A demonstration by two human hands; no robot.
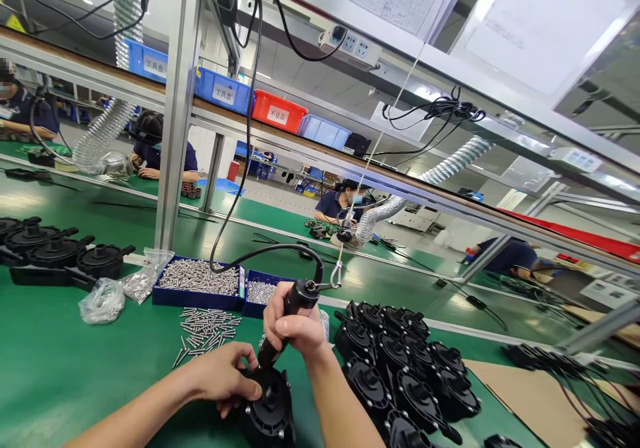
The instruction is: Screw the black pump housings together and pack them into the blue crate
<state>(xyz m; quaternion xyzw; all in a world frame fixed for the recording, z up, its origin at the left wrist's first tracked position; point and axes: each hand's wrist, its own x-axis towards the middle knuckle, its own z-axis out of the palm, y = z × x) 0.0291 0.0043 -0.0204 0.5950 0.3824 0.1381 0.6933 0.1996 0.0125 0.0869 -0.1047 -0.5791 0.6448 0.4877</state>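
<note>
My right hand point(295, 321) is wrapped round a black electric screwdriver point(300, 296), which hangs from a hook and has a cable at its top. The tool's lower end points down at the rim of a round black pump housing point(270, 408) on the green bench. My left hand point(230, 378) grips the housing's left side, its thumb lying on the top face near the tool tip. Silver screw heads show round the rim. Whether the bit sits in a screw is hidden. Loose screws point(205, 333) lie in a pile beyond my left hand.
A blue tray of screws point(154, 297) and a smaller blue tray of metal parts point(247, 309) stand behind. Many black housings point(400, 355) fill the right; more point(50, 248) are at left. Plastic bags point(103, 301), cardboard point(530, 395) and a metal post point(175, 115) stand around. Co-workers sit beyond.
</note>
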